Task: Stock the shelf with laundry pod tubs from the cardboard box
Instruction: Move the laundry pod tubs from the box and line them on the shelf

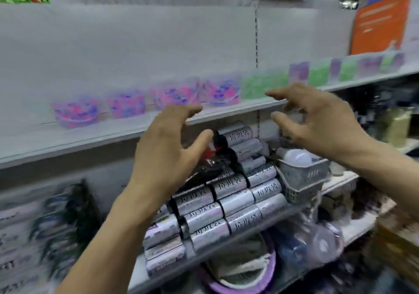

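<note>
Both my hands are up in front of the shelf (127,132) holding nothing, left hand (167,148) and right hand (317,121) with fingers spread and loosely curved. Four pod tubs (76,113) full of pink and purple pods sit in a row near the shelf's front edge, kinda blurry. Silver rolls (229,205) are stacked on the shelf below.

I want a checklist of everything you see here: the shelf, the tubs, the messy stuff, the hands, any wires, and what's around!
Surface: white shelf, left part bare.
Job's things: four pink-and-blue tubs in a row on it; green tubs to their right; box not seen.
Clutter: silver rolls stacked below; grey basket beside them.
Hands: left hand and right hand open, holding nothing.
Cables: nothing seen.
Surroundings: orange sign upper right; picture blurred.
</note>
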Tool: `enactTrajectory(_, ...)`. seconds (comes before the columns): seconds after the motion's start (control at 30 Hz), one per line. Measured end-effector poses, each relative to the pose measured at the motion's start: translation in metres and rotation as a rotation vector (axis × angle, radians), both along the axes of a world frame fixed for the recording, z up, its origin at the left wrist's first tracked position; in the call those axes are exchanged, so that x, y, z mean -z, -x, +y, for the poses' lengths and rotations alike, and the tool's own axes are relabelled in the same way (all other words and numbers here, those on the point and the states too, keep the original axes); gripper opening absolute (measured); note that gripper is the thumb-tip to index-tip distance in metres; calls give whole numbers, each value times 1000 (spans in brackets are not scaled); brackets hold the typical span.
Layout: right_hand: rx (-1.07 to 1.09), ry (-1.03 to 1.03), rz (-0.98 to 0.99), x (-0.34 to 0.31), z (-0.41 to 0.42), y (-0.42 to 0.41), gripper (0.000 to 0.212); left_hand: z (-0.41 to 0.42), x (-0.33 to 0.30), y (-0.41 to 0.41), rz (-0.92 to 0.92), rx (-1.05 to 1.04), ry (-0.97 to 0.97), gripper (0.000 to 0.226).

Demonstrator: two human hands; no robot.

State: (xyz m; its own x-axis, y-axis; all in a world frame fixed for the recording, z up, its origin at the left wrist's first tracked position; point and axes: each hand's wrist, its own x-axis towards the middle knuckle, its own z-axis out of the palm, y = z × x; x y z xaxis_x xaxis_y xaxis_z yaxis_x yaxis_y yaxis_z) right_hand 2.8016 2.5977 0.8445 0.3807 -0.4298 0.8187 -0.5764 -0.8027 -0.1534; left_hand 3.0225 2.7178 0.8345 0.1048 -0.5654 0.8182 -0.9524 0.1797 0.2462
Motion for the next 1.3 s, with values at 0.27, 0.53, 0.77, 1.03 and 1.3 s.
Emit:
enactTrajectory(0.27,235,-232,165,46,-33,207,37,-102,66,182,18,220,-182,46)
enactTrajectory(0.53,449,-519,179,87,-103,383,47,-207,112,334,-62,412,-447,47)
enactTrajectory(0.77,525,-767,161,172,-203,507,41,-328,179,440,-29,563,-675,53)
enactTrajectory(1.03,574,-1114,292,268,-354,619,43,-501,272,549,3,598,-1016,53)
enactTrajectory(1.3,526,-1311,259,364,-459,678,31,-594,370,622,375,544,-1348,43)
